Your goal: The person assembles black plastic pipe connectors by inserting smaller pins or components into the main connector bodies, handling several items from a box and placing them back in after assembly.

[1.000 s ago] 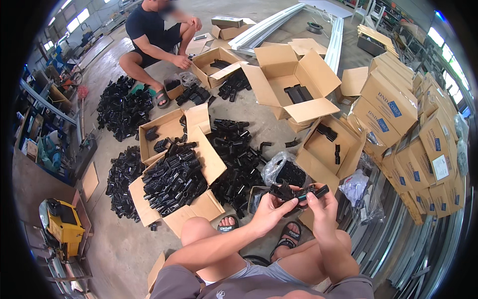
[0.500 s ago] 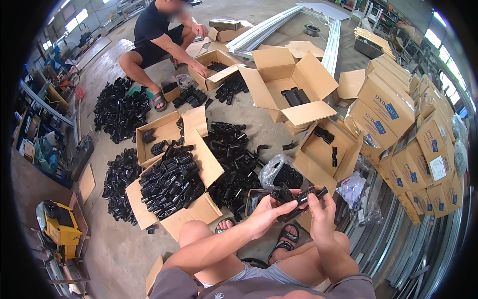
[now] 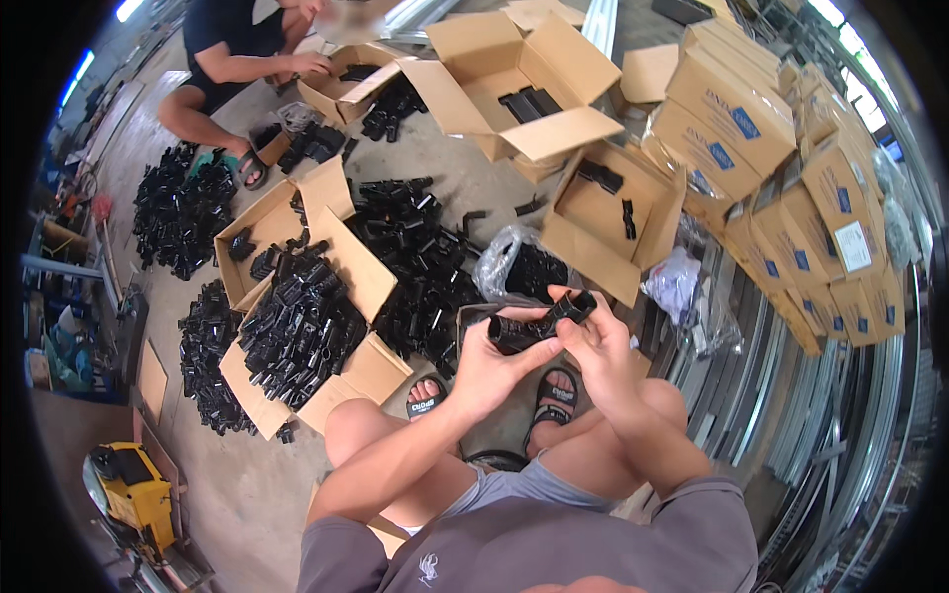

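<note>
Above my knees, my left hand [image 3: 494, 361] is closed round a dark black plastic piece [image 3: 516, 334] with a rounded, tube-like end. My right hand [image 3: 599, 348] grips a black plastic piece [image 3: 575, 305] with an open, hollow end at its upper right. The two black shapes meet between my fingers, and I cannot tell whether they are joined or one part. Just beyond my hands lies a clear plastic bag [image 3: 500, 265] of small black parts. To the left, an open carton [image 3: 368, 259] carries a heap of similar black pieces [image 3: 300, 326].
Loose black parts [image 3: 410, 267] cover the floor ahead and left. Open cartons [image 3: 563, 148] stand beyond, one [image 3: 593, 237] holding a few pieces. Stacked boxes [image 3: 732, 128] and long metal profiles [image 3: 761, 395] lie to the right. A co-worker [image 3: 232, 59] sits far left, reaching into a carton.
My view has tilted down, so the surroundings sit higher and further left. The black pieces in my hands have come closer together and turned, showing a hollow end.
</note>
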Demonstrator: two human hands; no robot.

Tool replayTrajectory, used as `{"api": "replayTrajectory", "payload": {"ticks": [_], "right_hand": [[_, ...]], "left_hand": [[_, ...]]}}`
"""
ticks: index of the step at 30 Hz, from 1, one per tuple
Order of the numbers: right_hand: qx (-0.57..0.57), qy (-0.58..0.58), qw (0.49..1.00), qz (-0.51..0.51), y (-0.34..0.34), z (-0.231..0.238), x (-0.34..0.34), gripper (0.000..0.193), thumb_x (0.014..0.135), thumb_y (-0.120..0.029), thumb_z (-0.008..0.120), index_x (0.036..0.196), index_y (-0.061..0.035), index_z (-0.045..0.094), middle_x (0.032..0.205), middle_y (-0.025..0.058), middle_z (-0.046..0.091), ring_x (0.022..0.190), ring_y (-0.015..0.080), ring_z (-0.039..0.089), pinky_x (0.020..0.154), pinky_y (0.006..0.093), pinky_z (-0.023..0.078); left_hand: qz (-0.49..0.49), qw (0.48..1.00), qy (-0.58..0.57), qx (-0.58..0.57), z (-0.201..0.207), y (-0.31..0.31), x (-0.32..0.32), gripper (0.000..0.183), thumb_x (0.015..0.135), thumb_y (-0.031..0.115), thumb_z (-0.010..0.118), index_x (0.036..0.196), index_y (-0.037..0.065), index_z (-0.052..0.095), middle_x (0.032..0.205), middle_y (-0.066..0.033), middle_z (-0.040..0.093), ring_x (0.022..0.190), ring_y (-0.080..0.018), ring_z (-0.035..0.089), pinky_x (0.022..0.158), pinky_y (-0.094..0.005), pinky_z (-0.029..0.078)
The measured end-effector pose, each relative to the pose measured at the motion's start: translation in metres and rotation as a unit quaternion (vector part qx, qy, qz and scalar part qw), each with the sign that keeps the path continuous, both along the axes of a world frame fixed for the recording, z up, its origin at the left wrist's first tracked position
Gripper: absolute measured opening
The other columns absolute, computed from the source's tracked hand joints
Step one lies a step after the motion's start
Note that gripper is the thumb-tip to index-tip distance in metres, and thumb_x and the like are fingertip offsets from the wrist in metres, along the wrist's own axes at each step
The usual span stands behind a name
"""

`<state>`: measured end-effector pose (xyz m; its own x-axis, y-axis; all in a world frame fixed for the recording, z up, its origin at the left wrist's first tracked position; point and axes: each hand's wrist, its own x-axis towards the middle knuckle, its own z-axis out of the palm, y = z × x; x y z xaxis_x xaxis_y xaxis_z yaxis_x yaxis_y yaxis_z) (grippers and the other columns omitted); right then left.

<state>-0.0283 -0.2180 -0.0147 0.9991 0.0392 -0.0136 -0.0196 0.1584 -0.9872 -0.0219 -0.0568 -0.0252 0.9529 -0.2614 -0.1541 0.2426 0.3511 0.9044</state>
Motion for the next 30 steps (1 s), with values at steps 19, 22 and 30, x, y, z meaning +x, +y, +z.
{"api": "replayTrajectory", "payload": {"ticks": [19, 22, 30], "right_hand": [[0.114, 0.07, 0.989, 0.06, -0.017, 0.005, 0.006, 0.049, 0.08, 0.001, 0.079, 0.123, 0.0011, 0.054, 0.111, 0.0055, 0.062, 0.099, 0.0119, 0.061, 0.085, 0.0271, 0.055], [0.106, 0.079, 0.988, 0.075, -0.019, 0.006, 0.006, 0.05, 0.079, 0.003, 0.08, 0.121, 0.0005, 0.054, 0.11, 0.0049, 0.062, 0.098, 0.0114, 0.061, 0.085, 0.0269, 0.055], [0.143, 0.14, 0.978, 0.063, -0.018, 0.007, 0.006, 0.042, 0.086, -0.006, 0.076, 0.122, -0.0009, 0.055, 0.106, 0.0038, 0.063, 0.091, 0.0099, 0.062, 0.078, 0.0258, 0.054]], "left_hand": [[-0.039, 0.991, -0.061, 0.117, 0.008, 0.011, 0.007, 0.035, 0.08, 0.005, 0.082, 0.11, -0.004, 0.067, 0.098, -0.0068, 0.071, 0.086, -0.0084, 0.065, 0.076, -0.0235, 0.054], [-0.06, 0.986, -0.05, 0.144, 0.009, 0.014, 0.006, 0.033, 0.08, 0.006, 0.083, 0.108, -0.004, 0.067, 0.095, -0.006, 0.072, 0.084, -0.0077, 0.065, 0.074, -0.023, 0.054], [-0.044, 0.991, -0.007, 0.127, 0.009, 0.012, 0.002, 0.03, 0.08, 0.01, 0.082, 0.101, -0.005, 0.068, 0.087, -0.0052, 0.072, 0.078, -0.0058, 0.063, 0.071, -0.0232, 0.054]]}}
